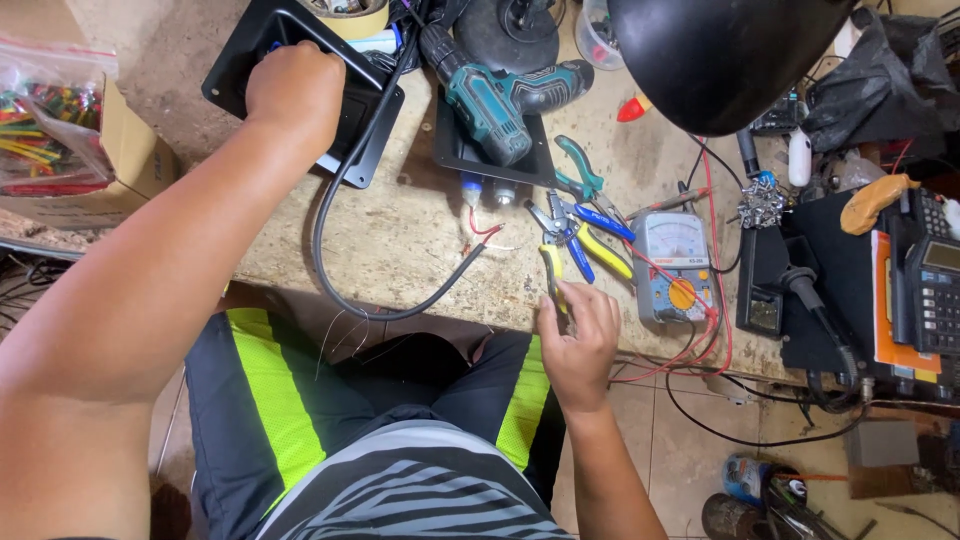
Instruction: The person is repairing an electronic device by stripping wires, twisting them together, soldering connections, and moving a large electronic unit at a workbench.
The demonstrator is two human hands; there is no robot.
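Observation:
My left hand (296,88) reaches far up the bench and rests closed on a black metal plate (232,62) at the upper left. My right hand (579,335) sits at the bench's front edge, fingers closed around the yellow handle of a pair of pliers (553,262). Blue-handled pliers (592,218) and green-handled pliers (580,165) lie just beyond it. A black cable (330,200) with bared red and white wire ends (484,235) curves across the bench between my hands.
A teal cordless drill (495,100) lies on a black tray. A grey analogue multimeter (673,268) with red leads sits right of my right hand. A black lamp shade (720,55), soldering iron stand (765,285), calculator (935,290) and cardboard box of coloured parts (60,130) surround the bench.

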